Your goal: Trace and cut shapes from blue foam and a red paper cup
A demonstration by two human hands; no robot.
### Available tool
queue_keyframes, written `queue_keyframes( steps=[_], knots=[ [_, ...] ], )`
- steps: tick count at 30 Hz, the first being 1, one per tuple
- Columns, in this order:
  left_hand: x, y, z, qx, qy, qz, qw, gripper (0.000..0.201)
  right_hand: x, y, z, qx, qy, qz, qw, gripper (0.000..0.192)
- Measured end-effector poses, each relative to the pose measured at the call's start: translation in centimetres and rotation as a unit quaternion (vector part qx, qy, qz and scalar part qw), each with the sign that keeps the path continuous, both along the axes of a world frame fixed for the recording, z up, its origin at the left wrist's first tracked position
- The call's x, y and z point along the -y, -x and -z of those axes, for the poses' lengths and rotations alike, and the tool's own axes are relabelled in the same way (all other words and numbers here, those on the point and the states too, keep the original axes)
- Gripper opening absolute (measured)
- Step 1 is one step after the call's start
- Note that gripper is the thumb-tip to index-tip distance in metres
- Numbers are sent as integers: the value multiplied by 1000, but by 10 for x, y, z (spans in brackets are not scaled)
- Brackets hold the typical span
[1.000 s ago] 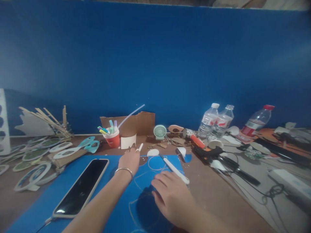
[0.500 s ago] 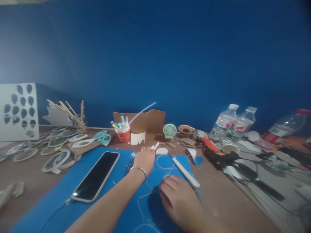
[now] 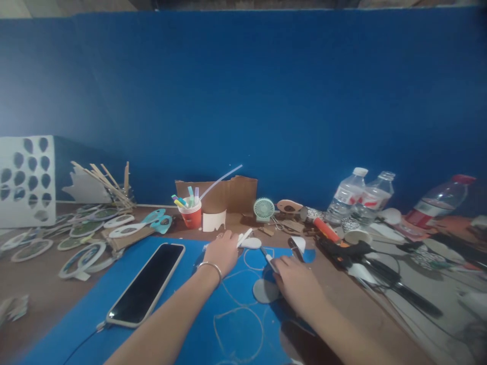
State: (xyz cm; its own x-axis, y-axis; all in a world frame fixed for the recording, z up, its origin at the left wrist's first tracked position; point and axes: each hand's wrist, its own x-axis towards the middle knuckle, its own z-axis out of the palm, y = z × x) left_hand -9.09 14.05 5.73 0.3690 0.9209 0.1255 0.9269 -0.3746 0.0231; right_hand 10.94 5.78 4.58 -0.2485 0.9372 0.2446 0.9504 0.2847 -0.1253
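A blue sheet (image 3: 178, 324) with pale drawn circles lies in front of me on the brown table (image 3: 38, 304). My left hand (image 3: 224, 252), with a bracelet at the wrist, rests on the sheet's far edge and holds a thin white stick (image 3: 244, 236) between its fingers. A white oval piece (image 3: 251, 243) lies just right of it. My right hand (image 3: 296, 281) is closed over a white craft knife (image 3: 270, 262), whose tip points away from me. Beside that hand a round hole (image 3: 265, 291) shows in the sheet.
A phone (image 3: 146, 284) on a cable lies on the sheet's left part. Behind are a red cup of markers (image 3: 192, 216), cardboard (image 3: 232, 192), a small fan (image 3: 264, 209), water bottles (image 3: 344, 195), a glue gun (image 3: 342, 248) and cables. Round cut-outs (image 3: 81, 256) and a perforated white box (image 3: 25, 180) fill the left.
My right hand moved forward and closed over the craft knife that lay beside it. A round hole now shows in the sheet. The view swung left.
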Motion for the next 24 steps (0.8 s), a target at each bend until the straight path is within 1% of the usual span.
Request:
queue_keyframes(
  steps=[6, 12, 16, 18, 20, 21, 22, 24],
  knots=[
    [-3, 3, 2, 7, -6, -8, 1000, 21, 5, 8, -3, -27, 8, -24, 999, 13],
    [-3, 4, 0, 11, -2, -24, 1000, 19, 6, 10, -8, -28, 18, -34, 999, 11],
    [-3, 3, -1, 13, 1, -22, 1000, 20, 8, 16, -10, -28, 27, -28, 999, 13],
    [-4, 3, -1, 12, 2, -22, 1000, 20, 6, 15, -12, -28, 32, -11, 999, 16],
    [-4, 4, 0, 10, 3, -22, 1000, 21, 0, 6, -17, -28, 36, 26, 999, 20],
    [-5, 4, 0, 10, 4, -22, 1000, 22, -4, -4, -21, -28, 39, 52, 997, 20],
    [-5, 4, 1, 9, 4, -22, 1000, 24, -8, -18, -25, -27, 45, 80, 995, 20],
    [-6, 4, 2, 10, 5, -23, 1000, 27, -14, -55, -37, -19, 69, 133, 989, 17]
  ],
)
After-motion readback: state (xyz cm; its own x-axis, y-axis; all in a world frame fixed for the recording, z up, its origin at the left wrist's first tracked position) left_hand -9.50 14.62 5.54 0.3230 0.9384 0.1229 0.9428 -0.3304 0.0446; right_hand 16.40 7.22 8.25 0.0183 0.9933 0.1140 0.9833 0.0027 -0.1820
